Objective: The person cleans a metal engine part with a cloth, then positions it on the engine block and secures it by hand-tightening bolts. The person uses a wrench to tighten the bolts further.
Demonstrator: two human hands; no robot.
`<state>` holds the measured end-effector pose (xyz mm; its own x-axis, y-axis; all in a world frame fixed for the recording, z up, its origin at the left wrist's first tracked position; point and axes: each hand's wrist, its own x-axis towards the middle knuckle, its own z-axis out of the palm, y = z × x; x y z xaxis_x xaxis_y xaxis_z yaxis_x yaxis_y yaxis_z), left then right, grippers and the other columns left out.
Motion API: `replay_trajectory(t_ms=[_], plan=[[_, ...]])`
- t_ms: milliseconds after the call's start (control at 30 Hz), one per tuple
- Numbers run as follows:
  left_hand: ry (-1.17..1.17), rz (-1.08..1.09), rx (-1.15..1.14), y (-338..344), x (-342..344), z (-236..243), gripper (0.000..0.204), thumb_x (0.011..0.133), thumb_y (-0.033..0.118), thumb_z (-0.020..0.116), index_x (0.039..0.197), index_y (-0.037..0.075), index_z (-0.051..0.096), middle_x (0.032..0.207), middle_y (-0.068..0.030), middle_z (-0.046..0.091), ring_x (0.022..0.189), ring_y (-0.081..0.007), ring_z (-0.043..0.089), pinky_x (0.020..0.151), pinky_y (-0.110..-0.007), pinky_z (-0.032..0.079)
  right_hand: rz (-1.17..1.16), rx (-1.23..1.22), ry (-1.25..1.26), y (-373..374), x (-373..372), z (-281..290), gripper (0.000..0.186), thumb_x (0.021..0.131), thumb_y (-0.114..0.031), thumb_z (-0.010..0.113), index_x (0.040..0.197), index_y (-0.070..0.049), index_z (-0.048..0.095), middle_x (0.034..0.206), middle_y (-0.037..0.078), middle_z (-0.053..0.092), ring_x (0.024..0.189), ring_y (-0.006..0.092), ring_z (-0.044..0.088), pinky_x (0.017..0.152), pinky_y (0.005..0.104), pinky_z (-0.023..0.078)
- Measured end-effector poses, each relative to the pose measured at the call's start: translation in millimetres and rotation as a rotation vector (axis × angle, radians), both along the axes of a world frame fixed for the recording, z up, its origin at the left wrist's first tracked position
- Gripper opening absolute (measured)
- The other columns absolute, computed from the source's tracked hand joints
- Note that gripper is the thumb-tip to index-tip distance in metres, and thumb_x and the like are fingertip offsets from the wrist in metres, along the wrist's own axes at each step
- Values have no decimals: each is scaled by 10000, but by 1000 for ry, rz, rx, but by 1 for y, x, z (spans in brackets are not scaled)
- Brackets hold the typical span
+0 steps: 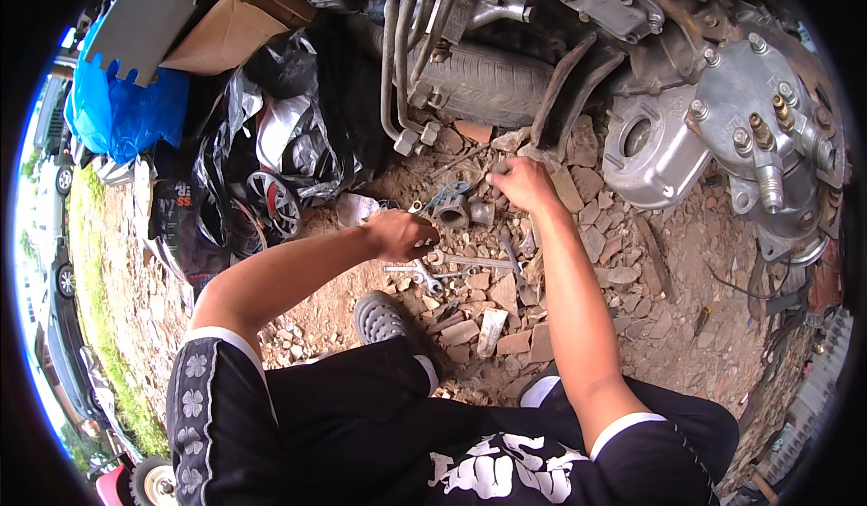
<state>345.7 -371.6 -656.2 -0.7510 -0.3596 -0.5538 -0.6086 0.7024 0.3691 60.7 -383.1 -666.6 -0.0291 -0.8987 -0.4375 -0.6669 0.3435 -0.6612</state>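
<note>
My left hand (404, 236) is curled over the dirt, fingers bent around what looks like a combination wrench. The wrench's ring end (415, 207) shows past the knuckles; the fingers hide its shank. Farther right, my right hand (524, 183) is closed, its fingertips pinching a small greyish piece (495, 175) that I cannot make out. Between the hands a grey metal fitting (453, 211) with a round opening lies on the ground, a thin blue loop (449, 190) behind it. Nearer me are an open-ended wrench (426, 276), a long wrench (474, 260) and a dark tool (515, 260).
Metal pipes (392, 72) hang down ahead, before a tyre (488, 81). A cast housing (655, 149) and a large bolted metal unit (754, 108) stand at right. Black plastic bags (298, 117) and a blue bag (122, 108) sit at left. Broken bricks (461, 332) litter the ground.
</note>
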Motion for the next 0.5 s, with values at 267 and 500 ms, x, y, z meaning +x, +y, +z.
replay_trajectory(t_ms=[267,500], plan=[[-99,-239,-13,0,11,-30,432,923,182,579,1355,206,585,1196,-109,688,1040,-323,679,890,-446,575,283,512,371,24,15,-19,273,793,-150,714,1036,-32,757,1115,155,731,1047,329,707,883,413,559],[135,-379,-196,14,31,-33,343,920,141,560,1260,125,604,1414,-143,487,1238,-325,564,1003,-451,514,420,586,327,29,30,-19,285,789,-148,719,1042,-18,748,1036,152,744,980,296,724,853,390,565]])
